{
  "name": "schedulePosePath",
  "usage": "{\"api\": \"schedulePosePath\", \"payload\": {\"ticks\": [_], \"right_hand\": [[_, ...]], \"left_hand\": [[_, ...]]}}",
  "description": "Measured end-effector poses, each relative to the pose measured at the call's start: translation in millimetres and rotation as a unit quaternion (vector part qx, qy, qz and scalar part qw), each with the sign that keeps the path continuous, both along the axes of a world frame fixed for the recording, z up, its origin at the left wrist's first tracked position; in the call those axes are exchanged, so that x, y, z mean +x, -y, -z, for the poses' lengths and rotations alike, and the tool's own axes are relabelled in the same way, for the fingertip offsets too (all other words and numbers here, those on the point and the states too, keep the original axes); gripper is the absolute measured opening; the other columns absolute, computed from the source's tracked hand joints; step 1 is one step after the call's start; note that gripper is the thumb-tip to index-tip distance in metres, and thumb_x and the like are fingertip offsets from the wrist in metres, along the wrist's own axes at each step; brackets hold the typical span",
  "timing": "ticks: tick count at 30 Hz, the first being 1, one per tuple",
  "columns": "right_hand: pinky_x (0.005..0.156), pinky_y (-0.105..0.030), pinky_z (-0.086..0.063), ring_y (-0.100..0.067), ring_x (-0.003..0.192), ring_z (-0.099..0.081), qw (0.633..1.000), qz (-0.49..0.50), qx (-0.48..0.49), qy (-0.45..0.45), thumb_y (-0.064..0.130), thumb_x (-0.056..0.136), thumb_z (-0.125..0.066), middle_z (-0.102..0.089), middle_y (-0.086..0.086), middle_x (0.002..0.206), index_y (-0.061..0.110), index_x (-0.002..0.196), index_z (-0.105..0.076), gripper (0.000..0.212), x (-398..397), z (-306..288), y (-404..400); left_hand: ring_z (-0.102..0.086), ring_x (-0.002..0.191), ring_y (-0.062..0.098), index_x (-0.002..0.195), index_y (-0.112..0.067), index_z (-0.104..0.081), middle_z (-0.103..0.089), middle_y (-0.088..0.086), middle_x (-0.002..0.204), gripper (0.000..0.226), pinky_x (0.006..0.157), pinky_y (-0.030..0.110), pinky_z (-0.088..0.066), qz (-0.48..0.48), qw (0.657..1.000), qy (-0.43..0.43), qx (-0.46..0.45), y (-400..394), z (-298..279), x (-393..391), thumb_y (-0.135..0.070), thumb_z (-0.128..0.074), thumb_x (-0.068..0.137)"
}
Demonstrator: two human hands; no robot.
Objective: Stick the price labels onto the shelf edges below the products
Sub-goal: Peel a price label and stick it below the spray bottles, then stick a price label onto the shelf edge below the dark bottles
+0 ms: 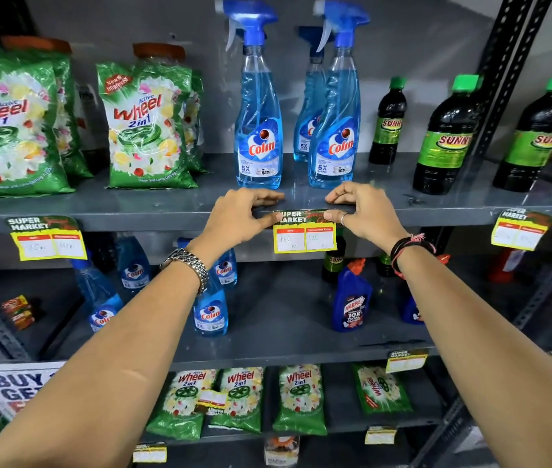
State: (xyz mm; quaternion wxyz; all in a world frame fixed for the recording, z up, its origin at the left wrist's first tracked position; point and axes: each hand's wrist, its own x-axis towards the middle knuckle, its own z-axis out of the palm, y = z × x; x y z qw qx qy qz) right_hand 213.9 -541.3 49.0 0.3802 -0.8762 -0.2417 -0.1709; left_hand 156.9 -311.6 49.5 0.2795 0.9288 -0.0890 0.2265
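Observation:
A yellow, red and green price label (305, 236) hangs on the grey shelf edge (152, 220) just below the blue Colin spray bottles (259, 143). My left hand (239, 217) pinches the label's top left corner against the edge, thumb under, fingers resting on the shelf top. My right hand (360, 209) pinches the top right corner the same way. Two more labels hang on the same edge: one (46, 239) under the green Wheel bags (147, 130), another (519, 231) under the dark Sunny bottles (447, 140).
The shelf below holds smaller Colin bottles (210, 312) and a blue Harpic bottle (352, 302). Lower down stand Wheel packets (300, 400) and more labels (406, 361). A black slotted upright (504, 72) runs along the right. A "BUY" sign (11, 386) sits at lower left.

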Motion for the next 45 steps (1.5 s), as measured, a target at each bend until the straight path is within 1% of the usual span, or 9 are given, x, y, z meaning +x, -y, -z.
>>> {"api": "schedulePosePath", "payload": {"ticks": [7, 12, 16, 18, 23, 28, 34, 40, 45], "right_hand": [[0.093, -0.016, -0.037, -0.011, 0.114, -0.057, 0.999, -0.017, 0.007, -0.028, -0.005, 0.082, -0.061, -0.067, -0.004, 0.118, 0.013, 0.108, -0.061, 0.031, -3, 4, 4], [0.099, -0.001, -0.027, -0.005, 0.126, -0.043, 0.995, -0.098, -0.009, -0.007, -0.009, 0.086, -0.050, -0.053, 0.005, 0.133, 0.014, 0.124, -0.051, 0.044, -15, 11, 38], [0.109, -0.010, -0.029, -0.001, 0.126, -0.044, 0.995, -0.084, 0.037, 0.044, -0.008, 0.086, -0.049, -0.056, 0.008, 0.129, 0.014, 0.123, -0.054, 0.044, -12, 20, 102], [0.103, -0.023, -0.039, -0.006, 0.115, -0.054, 0.995, -0.066, 0.047, 0.065, -0.006, 0.086, -0.050, -0.060, 0.007, 0.127, 0.017, 0.119, -0.056, 0.041, -6, 22, 140], [0.102, -0.032, -0.043, -0.017, 0.113, -0.059, 0.993, -0.013, 0.041, 0.106, -0.003, 0.084, -0.053, -0.065, -0.001, 0.119, 0.017, 0.112, -0.060, 0.035, 16, 22, 245], [0.079, -0.002, -0.037, -0.015, 0.090, -0.060, 0.989, 0.070, 0.048, 0.124, 0.005, 0.084, -0.058, -0.067, -0.011, 0.111, 0.017, 0.112, -0.061, 0.030, 36, 21, 293], [0.092, -0.043, -0.047, -0.031, 0.103, -0.057, 0.990, 0.099, 0.015, 0.103, 0.021, 0.082, -0.070, -0.066, -0.013, 0.105, 0.010, 0.103, -0.065, 0.025, 52, 26, 347], [0.086, -0.031, -0.043, -0.027, 0.096, -0.057, 0.989, 0.107, 0.037, 0.094, 0.023, 0.078, -0.074, -0.063, -0.009, 0.093, 0.012, 0.089, -0.070, 0.016, 63, 33, 353], [0.081, -0.022, -0.032, -0.020, 0.093, -0.048, 0.989, 0.106, 0.009, 0.100, 0.024, 0.079, -0.073, -0.056, -0.006, 0.090, 0.009, 0.089, -0.071, 0.018, 70, 38, 355]], "left_hand": [[-0.058, 0.108, -0.003, 0.118, -0.032, -0.067, -0.068, -0.016, 0.118, 0.036, 0.091, 0.012, -0.041, 0.031, 0.997, -0.069, -0.027, -7, -6, 6, -0.024, -0.072, 0.083], [-0.059, 0.118, 0.008, 0.119, -0.023, -0.062, -0.068, 0.001, 0.122, 0.036, 0.111, 0.035, -0.040, 0.069, 0.988, -0.107, -0.084, -5, -11, 1, -0.011, -0.068, 0.086], [-0.062, 0.094, -0.004, 0.098, -0.033, -0.060, -0.070, 0.005, 0.115, 0.045, 0.082, 0.022, -0.050, 0.061, 0.985, -0.063, -0.149, 17, -19, 3, 0.008, -0.053, 0.083], [-0.065, 0.099, -0.003, 0.092, -0.038, -0.061, -0.072, -0.002, 0.111, 0.045, 0.069, 0.016, -0.045, 0.041, 0.984, -0.009, -0.171, 47, -21, 5, 0.004, -0.048, 0.079], [-0.066, 0.101, -0.001, 0.093, -0.032, -0.065, -0.072, -0.008, 0.104, 0.035, 0.093, 0.021, -0.050, 0.071, 0.983, 0.046, -0.166, 173, -11, 19, -0.004, -0.052, 0.078], [-0.067, 0.104, 0.010, 0.108, -0.020, -0.067, -0.073, 0.002, 0.105, 0.027, 0.099, 0.029, -0.050, 0.079, 0.985, 0.006, -0.156, 244, 7, 40, -0.005, -0.058, 0.088], [-0.064, 0.108, 0.006, 0.112, -0.022, -0.070, -0.073, -0.006, 0.112, 0.025, 0.101, 0.029, -0.048, 0.062, 0.993, 0.036, -0.091, 320, 7, 63, -0.026, -0.065, 0.087], [-0.064, 0.107, 0.005, 0.103, -0.035, -0.071, -0.072, -0.014, 0.111, 0.031, 0.098, 0.035, -0.049, 0.027, 0.999, 0.040, 0.016, 355, 3, 85, -0.051, -0.070, 0.077], [-0.066, 0.100, 0.002, 0.089, -0.033, -0.073, -0.074, -0.014, 0.104, 0.024, 0.086, 0.031, -0.054, 0.009, 0.997, 0.078, -0.013, 363, 10, 94, -0.051, -0.073, 0.073]]}}
